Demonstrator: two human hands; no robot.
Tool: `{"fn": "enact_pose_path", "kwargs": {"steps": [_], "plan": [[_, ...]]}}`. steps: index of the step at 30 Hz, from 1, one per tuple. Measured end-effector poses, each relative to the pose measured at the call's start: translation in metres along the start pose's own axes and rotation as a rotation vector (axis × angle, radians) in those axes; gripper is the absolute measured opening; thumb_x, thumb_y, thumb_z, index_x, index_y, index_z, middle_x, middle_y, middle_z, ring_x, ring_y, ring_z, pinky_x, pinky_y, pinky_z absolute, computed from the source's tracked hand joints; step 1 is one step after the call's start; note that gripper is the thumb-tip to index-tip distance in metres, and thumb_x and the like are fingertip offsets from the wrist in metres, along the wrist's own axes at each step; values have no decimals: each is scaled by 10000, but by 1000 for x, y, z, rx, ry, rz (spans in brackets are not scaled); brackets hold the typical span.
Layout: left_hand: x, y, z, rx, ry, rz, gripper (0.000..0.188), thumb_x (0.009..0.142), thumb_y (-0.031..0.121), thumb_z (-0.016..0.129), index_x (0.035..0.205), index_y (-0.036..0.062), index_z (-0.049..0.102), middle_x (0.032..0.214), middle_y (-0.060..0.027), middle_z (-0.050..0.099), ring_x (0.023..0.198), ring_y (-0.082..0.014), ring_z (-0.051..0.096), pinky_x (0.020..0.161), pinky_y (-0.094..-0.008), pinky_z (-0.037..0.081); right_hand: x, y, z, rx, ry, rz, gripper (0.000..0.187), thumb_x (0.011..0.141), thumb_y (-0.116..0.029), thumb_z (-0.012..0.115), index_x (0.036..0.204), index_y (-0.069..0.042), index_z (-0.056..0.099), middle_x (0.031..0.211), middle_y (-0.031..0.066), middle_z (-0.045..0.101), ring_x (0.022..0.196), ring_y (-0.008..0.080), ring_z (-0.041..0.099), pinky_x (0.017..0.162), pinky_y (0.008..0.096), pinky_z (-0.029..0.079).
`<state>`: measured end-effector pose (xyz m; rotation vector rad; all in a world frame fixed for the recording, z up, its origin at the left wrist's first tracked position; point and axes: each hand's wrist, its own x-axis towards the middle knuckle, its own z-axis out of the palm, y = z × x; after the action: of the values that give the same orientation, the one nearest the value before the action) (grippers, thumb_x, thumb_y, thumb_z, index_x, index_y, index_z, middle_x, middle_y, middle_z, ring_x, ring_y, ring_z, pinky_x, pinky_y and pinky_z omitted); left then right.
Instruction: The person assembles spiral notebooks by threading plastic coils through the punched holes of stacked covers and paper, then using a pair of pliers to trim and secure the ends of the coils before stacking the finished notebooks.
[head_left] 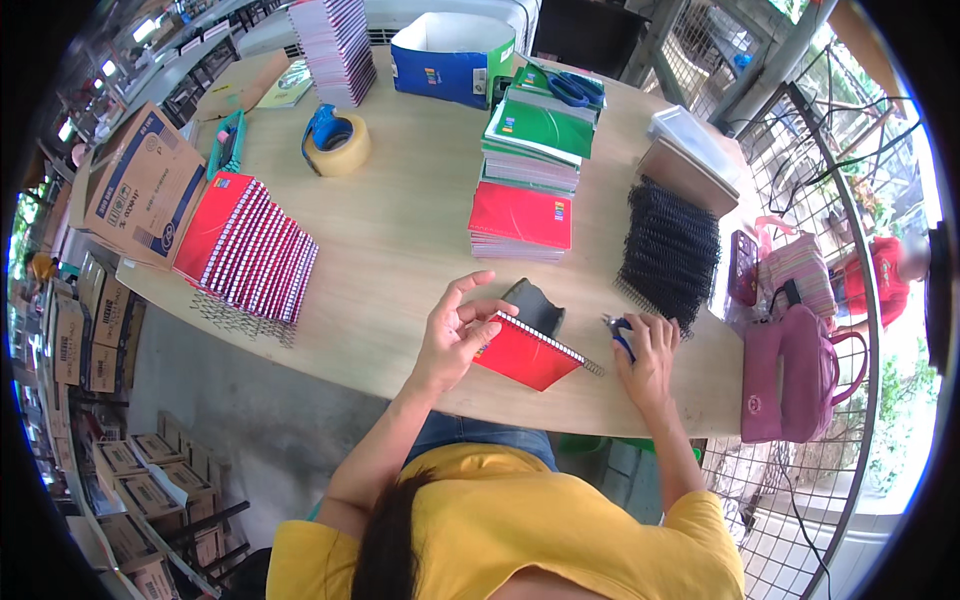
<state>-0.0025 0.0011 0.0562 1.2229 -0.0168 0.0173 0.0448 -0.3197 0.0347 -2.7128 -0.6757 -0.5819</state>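
Note:
My left hand [452,335] pinches a small red notebook [532,362] by its upper left corner, tilted above the near part of the table. A wire coil runs along the notebook's top edge, and its loose end sticks out past the right corner. In my right hand [650,358], close to that coil end, are blue-handled pliers [624,336], with the jaws pointing left. A dark, curved trough-like piece [540,308] lies just behind the notebook. Beyond it stands a stack of red-covered pads [520,216], with green-covered ones [540,128] behind.
Black wire coils [668,245] lie heaped at the right, near a pink bag [790,375]. Stacked red spiral notebooks [250,245] stand left, beside a cardboard box [140,190]. Farther back are a tape roll [338,145], blue box [440,75] and scissors [572,90].

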Motion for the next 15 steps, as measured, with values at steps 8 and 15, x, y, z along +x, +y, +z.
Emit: {"fn": "enact_pose_path", "kwargs": {"steps": [8, 15], "plan": [[-4, 10, 14, -61, 15, -60, 738, 921, -54, 671, 1561, 74, 326, 1113, -164, 743, 949, -109, 690, 801, -239, 543, 97, -66, -68, 144, 12, -538, 487, 749, -257, 820, 1200, -117, 702, 1100, 52, 621, 1081, 242, 624, 1112, 571, 382], [-8, 15, 13, -25, 77, -82, 744, 930, -52, 664, 1570, 65, 303, 1085, -179, 745, 952, -131, 703, 833, -258, 560, 126, -86, -69, 28, 91, -852, 399, 769, -229, 739, 1147, -101, 716, 1048, 3, 617, 1083, 177, 609, 1091, 534, 426]]}}
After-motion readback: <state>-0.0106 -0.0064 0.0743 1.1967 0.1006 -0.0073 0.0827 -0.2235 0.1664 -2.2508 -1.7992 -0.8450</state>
